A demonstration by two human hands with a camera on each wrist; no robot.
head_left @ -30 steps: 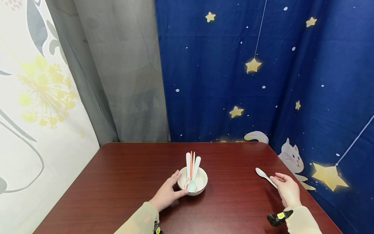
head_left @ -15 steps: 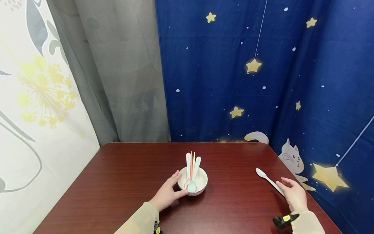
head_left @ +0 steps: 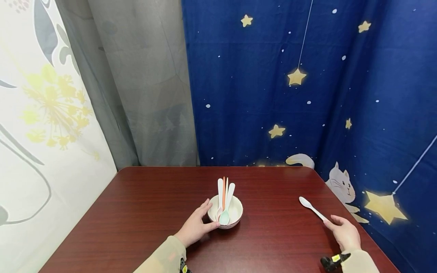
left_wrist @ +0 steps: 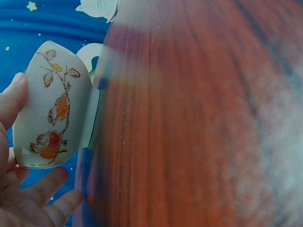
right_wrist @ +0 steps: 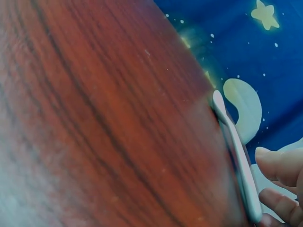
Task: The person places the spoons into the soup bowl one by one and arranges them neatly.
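Observation:
In the head view, a cream bowl [head_left: 236, 212] stands mid-table. Leaning inside it are several slim utensils, among them a spoon with a mint-green head [head_left: 224, 217], a pale pink one [head_left: 219, 213] and an orange stick-like handle [head_left: 224, 193]. My left hand [head_left: 196, 224] holds the bowl at its left, thumb on the near side; the left wrist view shows the painted outer wall [left_wrist: 59, 109]. At the right, a white spoon [head_left: 311, 207] lies on the table. My right hand [head_left: 345, 233] is at its handle end; in the right wrist view the thumb is apart from the handle [right_wrist: 244, 165].
The dark red wooden table [head_left: 153, 197] ends at a grey curtain [head_left: 153, 94] and a blue starry curtain [head_left: 252, 94] behind. More blue curtain hangs close along the right edge. A white patterned cloth [head_left: 51, 170] hangs at the left.
My right hand has slid right and nearer to me along the white spoon, from the handle's middle to its end. The spoon hardly moved. My left hand and the bowl stayed put.

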